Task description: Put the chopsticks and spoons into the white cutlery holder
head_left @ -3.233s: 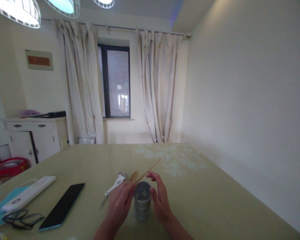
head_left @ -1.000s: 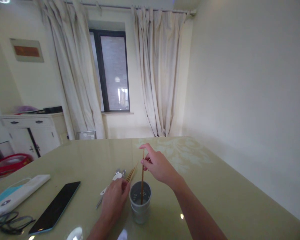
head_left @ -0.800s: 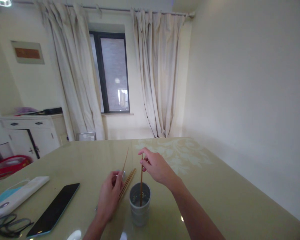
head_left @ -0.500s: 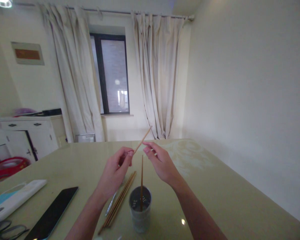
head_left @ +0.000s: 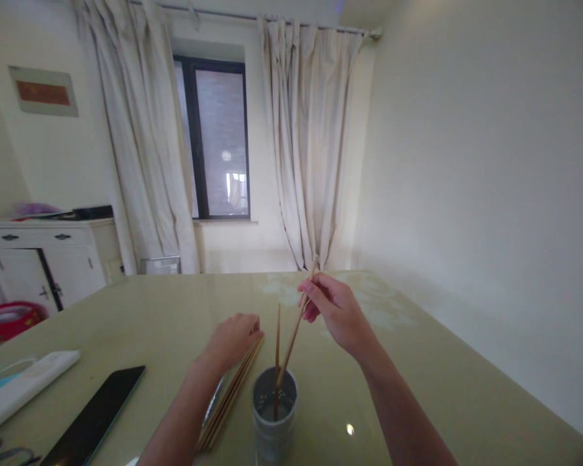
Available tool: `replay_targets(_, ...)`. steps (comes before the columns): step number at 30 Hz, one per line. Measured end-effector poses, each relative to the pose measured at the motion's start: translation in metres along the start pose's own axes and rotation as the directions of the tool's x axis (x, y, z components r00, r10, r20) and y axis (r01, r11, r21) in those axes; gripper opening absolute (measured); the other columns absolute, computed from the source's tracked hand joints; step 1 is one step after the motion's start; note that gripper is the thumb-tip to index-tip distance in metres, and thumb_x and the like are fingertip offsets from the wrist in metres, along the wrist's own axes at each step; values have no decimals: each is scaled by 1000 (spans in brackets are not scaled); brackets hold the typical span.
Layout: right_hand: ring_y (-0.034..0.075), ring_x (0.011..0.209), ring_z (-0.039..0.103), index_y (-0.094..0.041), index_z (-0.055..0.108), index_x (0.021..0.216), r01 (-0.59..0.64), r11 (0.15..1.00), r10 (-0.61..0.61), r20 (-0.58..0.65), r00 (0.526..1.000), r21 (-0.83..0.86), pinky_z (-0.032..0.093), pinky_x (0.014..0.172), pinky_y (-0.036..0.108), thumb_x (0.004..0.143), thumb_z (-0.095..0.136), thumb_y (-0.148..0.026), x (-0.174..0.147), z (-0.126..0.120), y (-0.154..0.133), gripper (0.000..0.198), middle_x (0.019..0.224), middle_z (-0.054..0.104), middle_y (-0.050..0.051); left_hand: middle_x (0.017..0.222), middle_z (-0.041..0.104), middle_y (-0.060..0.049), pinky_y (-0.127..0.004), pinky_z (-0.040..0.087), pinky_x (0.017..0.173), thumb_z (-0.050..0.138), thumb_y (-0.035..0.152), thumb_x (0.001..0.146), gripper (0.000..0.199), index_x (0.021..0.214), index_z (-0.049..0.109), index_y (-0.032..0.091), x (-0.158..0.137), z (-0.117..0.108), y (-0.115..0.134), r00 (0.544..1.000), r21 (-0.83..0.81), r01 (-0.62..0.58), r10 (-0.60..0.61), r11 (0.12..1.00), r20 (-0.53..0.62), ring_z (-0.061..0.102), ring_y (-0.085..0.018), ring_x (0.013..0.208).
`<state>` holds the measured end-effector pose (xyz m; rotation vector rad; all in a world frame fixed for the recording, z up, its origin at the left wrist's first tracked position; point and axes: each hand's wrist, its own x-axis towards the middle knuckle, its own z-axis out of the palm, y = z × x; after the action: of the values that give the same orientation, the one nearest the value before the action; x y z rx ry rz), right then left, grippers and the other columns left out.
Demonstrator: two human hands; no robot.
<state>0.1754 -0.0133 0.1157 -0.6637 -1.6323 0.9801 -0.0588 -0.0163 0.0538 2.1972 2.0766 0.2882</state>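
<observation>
My right hand (head_left: 331,304) pinches a wooden chopstick (head_left: 294,338) near its upper end. The chopstick slants, its lower end inside the mouth of a grey cup (head_left: 275,439) with small holes. Another chopstick (head_left: 278,333) stands in the cup, nearly upright. To the left of the cup, several chopsticks (head_left: 229,401) lie side by side on the table. Curled fingers of my left hand (head_left: 236,336) close at the far ends of these chopsticks; its fingertips are partly hidden. A shiny strip (head_left: 214,400) lies along the pile, mostly covered by my left arm.
The glossy table (head_left: 175,304) reaches toward the curtains. On its left lie a black phone-like slab (head_left: 97,414), a white power-strip-like object (head_left: 34,385) and dark-framed glasses (head_left: 4,453). A red basket (head_left: 14,317) and white cabinet (head_left: 68,265) stand beyond.
The chopstick passed from my left hand to my right, and its lower end went into the cup. My left hand moved down to the chopsticks on the table.
</observation>
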Motion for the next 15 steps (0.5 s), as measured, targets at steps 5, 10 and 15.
replay_targets(5, 15, 55, 71, -18, 64, 82, -130, 966, 170, 169, 971, -223, 53, 50, 22, 101, 53, -43, -3, 8, 15, 33, 66, 70, 1, 113, 79, -13, -35, 51, 83, 67, 30, 87, 16, 98, 75, 22, 5, 30, -6, 981, 100, 59, -76, 993, 176, 75, -30, 105)
replay_targets(10, 16, 58, 74, -18, 63, 76, -212, 897, 334, 280, 900, -388, 49, 49, 21, 103, 48, -35, -6, 18, 27, 35, 72, 75, 5, 105, 82, -13, -35, 53, 80, 69, 25, 80, 17, 94, 77, 21, 5, 41, -9, 965, 112, 51, -78, 992, 251, 77, -31, 99)
replay_targets(15, 15, 56, 72, -18, 63, 66, -136, 827, 348, 305, 887, -546, 49, 54, 22, 105, 47, -34, -7, 23, 33, 45, 66, 75, 6, 105, 83, -15, -34, 53, 80, 73, 30, 75, 23, 96, 78, 21, 6, 46, -11, 960, 87, 29, -52, 996, 274, 78, -32, 100)
